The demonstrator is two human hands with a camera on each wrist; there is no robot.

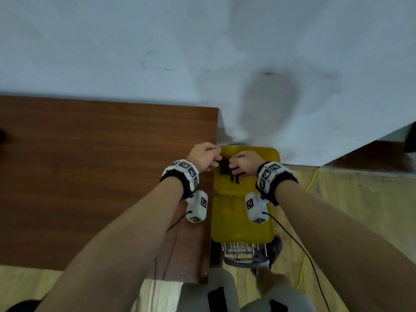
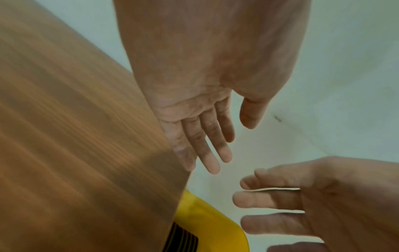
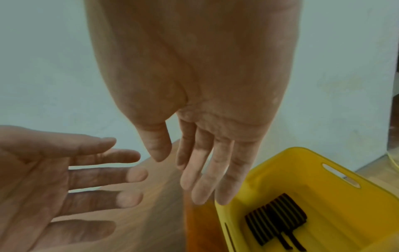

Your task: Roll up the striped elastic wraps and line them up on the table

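Observation:
Dark striped elastic wraps (image 1: 225, 168) lie flat in a yellow basket (image 1: 236, 221) just off the right edge of the brown wooden table (image 1: 101, 165). My left hand (image 1: 213, 157) hovers at the table's far right corner, and my right hand (image 1: 236, 164) hangs over the basket, above the wraps. In the wrist views both hands have straight, spread fingers and hold nothing: the left hand (image 2: 226, 145) faces the right hand (image 2: 302, 201), and the right hand (image 3: 183, 175) sits above the wraps (image 3: 276, 220), which end in loose dark straps.
The basket rests on a metal wire frame (image 1: 243, 253) beside the table. A yellow cable (image 1: 313, 176) runs over the wood floor at right. A pale wall rises behind. A dark object (image 1: 2, 135) sits at the table's left edge.

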